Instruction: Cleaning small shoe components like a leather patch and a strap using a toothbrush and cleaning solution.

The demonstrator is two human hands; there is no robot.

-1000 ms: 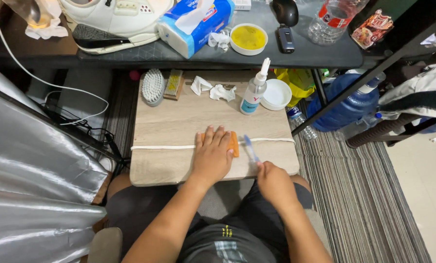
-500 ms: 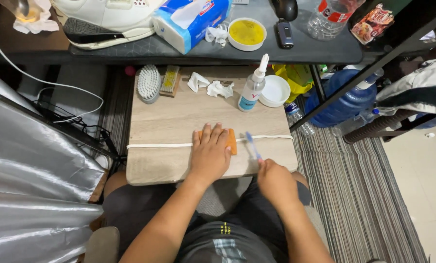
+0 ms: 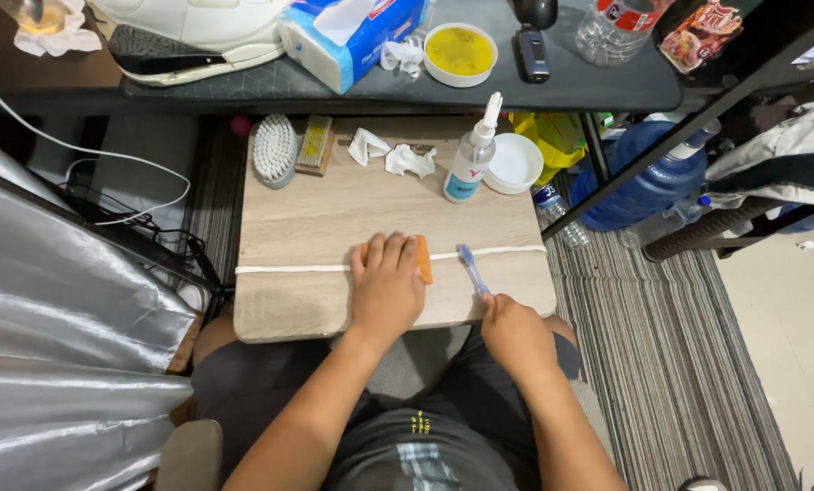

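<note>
A white shoelace (image 3: 289, 268) lies stretched straight across a light wooden board (image 3: 334, 209) on my lap. My left hand (image 3: 387, 289) rests flat on the lace near its middle, covering most of an orange block (image 3: 422, 258) that pokes out beside my fingers. My right hand (image 3: 514, 332) is closed on the handle of a blue toothbrush (image 3: 471, 268), whose bristle end lies by the lace just right of the orange block.
At the board's far edge sit a white round brush (image 3: 273, 150), a small wooden brush (image 3: 314, 144), crumpled tissues (image 3: 410, 160), a spray bottle (image 3: 472, 159) and a white bowl (image 3: 514, 164). A dark shelf (image 3: 243, 86) beyond carries a white sneaker (image 3: 189, 27), a tissue pack (image 3: 352, 32) and a yellow bowl (image 3: 460, 53).
The camera view shifted slightly; both hands stay in the same places on the lace and the toothbrush.
</note>
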